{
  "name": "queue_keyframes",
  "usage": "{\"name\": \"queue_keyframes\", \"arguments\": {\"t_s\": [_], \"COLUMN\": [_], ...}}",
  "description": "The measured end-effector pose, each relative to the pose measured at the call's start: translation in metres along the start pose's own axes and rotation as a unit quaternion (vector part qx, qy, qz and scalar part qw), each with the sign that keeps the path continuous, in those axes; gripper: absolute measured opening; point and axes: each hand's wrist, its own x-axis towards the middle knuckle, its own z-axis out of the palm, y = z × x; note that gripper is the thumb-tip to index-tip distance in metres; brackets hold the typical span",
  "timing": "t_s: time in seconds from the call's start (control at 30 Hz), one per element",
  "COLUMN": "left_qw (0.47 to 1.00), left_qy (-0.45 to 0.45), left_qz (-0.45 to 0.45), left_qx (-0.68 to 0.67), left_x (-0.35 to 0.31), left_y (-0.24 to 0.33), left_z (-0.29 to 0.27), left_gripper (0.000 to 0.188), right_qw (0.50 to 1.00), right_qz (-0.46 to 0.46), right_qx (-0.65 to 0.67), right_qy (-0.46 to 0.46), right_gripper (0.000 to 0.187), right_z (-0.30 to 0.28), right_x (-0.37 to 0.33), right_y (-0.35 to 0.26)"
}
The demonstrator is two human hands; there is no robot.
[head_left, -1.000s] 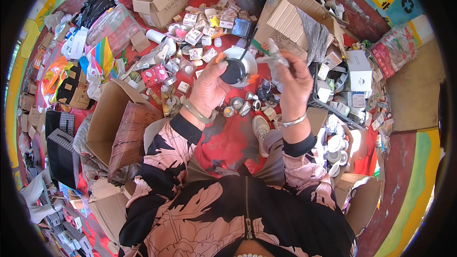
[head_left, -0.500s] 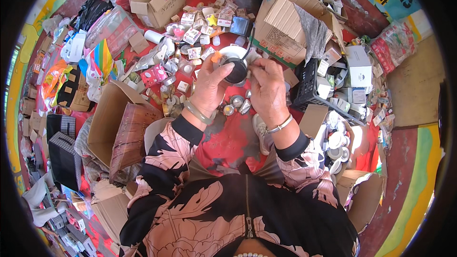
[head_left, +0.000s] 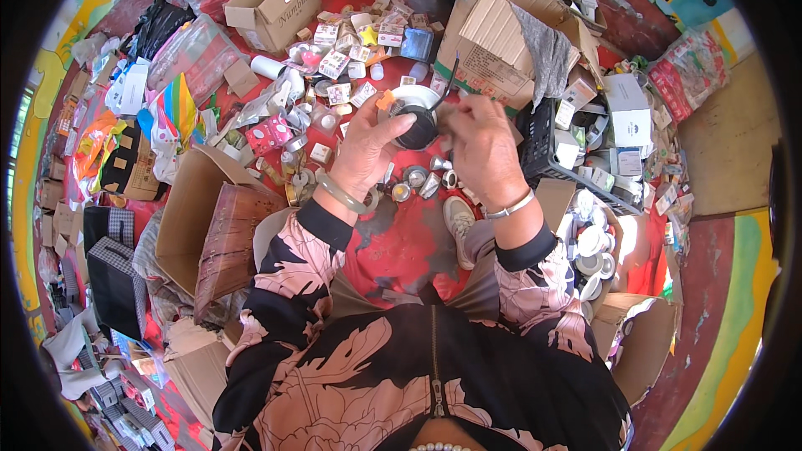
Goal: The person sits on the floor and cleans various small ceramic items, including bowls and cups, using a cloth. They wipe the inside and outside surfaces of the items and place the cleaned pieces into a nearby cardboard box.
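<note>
My left hand [head_left: 364,153] is closed round a round white-and-black fixture [head_left: 415,128], with the thumb pressed on its black face. It looks like a small lamp, though its exact kind cannot be made out. A thin black cable [head_left: 452,82] sticks up from its right side. Close beside that, my right hand [head_left: 491,154] has curled fingers smeared by motion, and what they hold is hidden. Something small and orange [head_left: 385,101] shows by my left fingertips. Below the hands, several small metal-rimmed round parts [head_left: 415,176] lie on the red floor sheet [head_left: 388,242].
Small printed boxes [head_left: 336,64] are heaped beyond my hands. A black plastic crate [head_left: 535,154] filled with boxes and parts stands to the right, near white round pieces [head_left: 591,242]. Open cardboard boxes [head_left: 185,217] stand left, and a large torn carton [head_left: 493,42] is at the far right.
My right hand has shifted slightly right and its fingers now blur. The fixture has tilted, showing more of its white rim, and the cable stands further right.
</note>
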Motion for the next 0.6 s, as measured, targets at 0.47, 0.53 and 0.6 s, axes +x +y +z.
{"name": "queue_keyframes", "arguments": {"t_s": [0.47,0.53,0.6], "left_qw": [0.993,0.997,0.997], "left_qy": [0.013,0.023,0.020], "left_qz": [-0.007,-0.003,0.002], "left_qx": [-0.116,-0.075,-0.073], "left_x": [-0.002,-0.002,-0.003], "left_y": [0.006,0.005,0.008], "left_z": [-0.009,0.001,0.000], "left_gripper": [0.034,0.034,0.034], "right_qw": [0.979,0.994,0.993], "right_qz": [0.002,-0.071,-0.092], "right_qx": [0.186,0.077,0.075], "right_qy": [0.081,0.022,0.009], "right_gripper": [0.025,0.030,0.027], "right_z": [0.013,0.017,0.017], "right_x": [0.012,0.010,0.010], "right_y": [0.005,-0.001,0.000]}}
